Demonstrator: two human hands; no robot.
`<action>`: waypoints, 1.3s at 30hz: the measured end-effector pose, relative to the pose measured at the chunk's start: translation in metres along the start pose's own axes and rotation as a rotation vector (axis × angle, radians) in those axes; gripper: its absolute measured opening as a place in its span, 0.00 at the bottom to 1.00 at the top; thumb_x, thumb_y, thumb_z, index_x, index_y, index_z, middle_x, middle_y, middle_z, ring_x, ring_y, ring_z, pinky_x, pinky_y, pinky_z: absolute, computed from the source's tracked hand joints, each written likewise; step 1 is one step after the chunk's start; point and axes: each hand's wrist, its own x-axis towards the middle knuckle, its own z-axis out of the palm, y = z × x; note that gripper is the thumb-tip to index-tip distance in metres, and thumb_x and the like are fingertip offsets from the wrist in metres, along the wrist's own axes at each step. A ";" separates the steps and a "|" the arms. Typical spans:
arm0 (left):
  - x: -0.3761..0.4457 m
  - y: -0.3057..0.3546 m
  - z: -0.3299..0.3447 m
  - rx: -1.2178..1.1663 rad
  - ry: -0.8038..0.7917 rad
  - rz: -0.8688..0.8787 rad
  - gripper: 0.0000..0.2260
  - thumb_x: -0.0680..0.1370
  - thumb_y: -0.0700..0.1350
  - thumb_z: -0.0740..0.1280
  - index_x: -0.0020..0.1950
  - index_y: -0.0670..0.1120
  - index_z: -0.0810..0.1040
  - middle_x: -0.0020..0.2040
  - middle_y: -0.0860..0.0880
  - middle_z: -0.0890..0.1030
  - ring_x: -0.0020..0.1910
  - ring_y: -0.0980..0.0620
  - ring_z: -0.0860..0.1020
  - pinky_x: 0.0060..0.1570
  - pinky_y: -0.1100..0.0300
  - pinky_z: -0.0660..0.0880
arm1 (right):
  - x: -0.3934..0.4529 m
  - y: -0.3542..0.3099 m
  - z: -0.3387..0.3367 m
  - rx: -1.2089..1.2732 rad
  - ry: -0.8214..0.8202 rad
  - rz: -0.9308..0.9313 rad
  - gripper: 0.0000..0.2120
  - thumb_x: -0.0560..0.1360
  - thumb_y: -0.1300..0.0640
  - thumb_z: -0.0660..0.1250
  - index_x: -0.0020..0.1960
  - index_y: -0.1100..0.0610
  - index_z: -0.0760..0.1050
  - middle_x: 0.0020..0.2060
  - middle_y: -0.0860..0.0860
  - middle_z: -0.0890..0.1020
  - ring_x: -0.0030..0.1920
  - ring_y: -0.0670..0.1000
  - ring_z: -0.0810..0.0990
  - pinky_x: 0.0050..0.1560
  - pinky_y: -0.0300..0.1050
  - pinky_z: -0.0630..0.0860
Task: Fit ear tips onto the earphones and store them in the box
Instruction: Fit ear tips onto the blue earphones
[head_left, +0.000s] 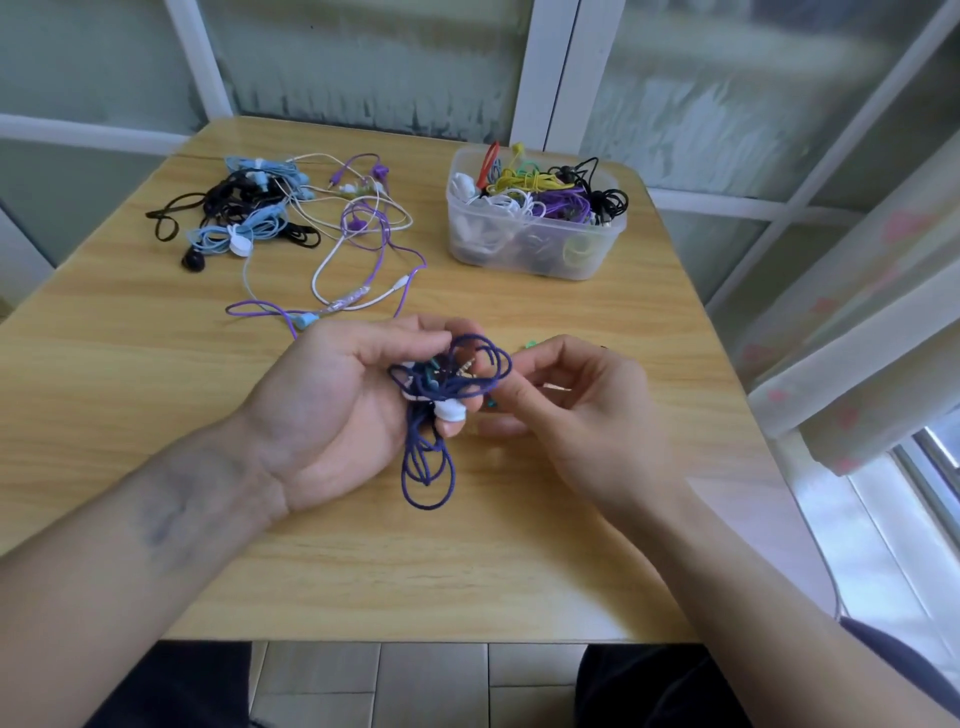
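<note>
My left hand (343, 410), palm up over the table's middle, holds a coiled dark blue earphone cable (441, 415) with a white clip and teal earbuds; its loops hang below the fingers. My right hand (576, 410) is just to the right, fingers curled, fingertips at the coil's right edge near a small teal piece (491, 402). What the right fingers pinch is too small to tell. A clear plastic box (530, 254) full of mixed earphones stands at the back right.
A loose pile of black, light blue, white and purple earphones (291, 218) lies at the back left of the wooden table (156, 364). A small green piece (530, 343) lies behind my right hand. A curtain (857, 322) hangs at the right edge.
</note>
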 end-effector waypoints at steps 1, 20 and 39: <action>-0.001 0.000 0.001 0.045 0.020 -0.008 0.09 0.69 0.42 0.64 0.46 0.41 0.79 0.40 0.42 0.79 0.34 0.47 0.77 0.28 0.59 0.68 | 0.001 -0.002 -0.002 0.010 0.005 0.000 0.05 0.74 0.63 0.73 0.43 0.64 0.78 0.36 0.56 0.85 0.36 0.53 0.87 0.36 0.44 0.82; -0.004 -0.011 0.005 0.781 0.224 0.374 0.04 0.75 0.40 0.71 0.47 0.48 0.84 0.36 0.48 0.83 0.27 0.59 0.76 0.27 0.66 0.74 | -0.007 -0.010 -0.009 0.209 -0.051 0.037 0.09 0.75 0.60 0.69 0.47 0.66 0.80 0.42 0.62 0.85 0.39 0.56 0.87 0.36 0.43 0.82; -0.001 -0.017 0.005 0.702 0.228 0.384 0.07 0.71 0.40 0.74 0.48 0.48 0.85 0.40 0.48 0.85 0.38 0.57 0.81 0.41 0.65 0.78 | -0.004 -0.009 -0.008 0.122 0.014 0.019 0.11 0.69 0.55 0.72 0.45 0.63 0.80 0.38 0.58 0.86 0.37 0.54 0.86 0.38 0.46 0.83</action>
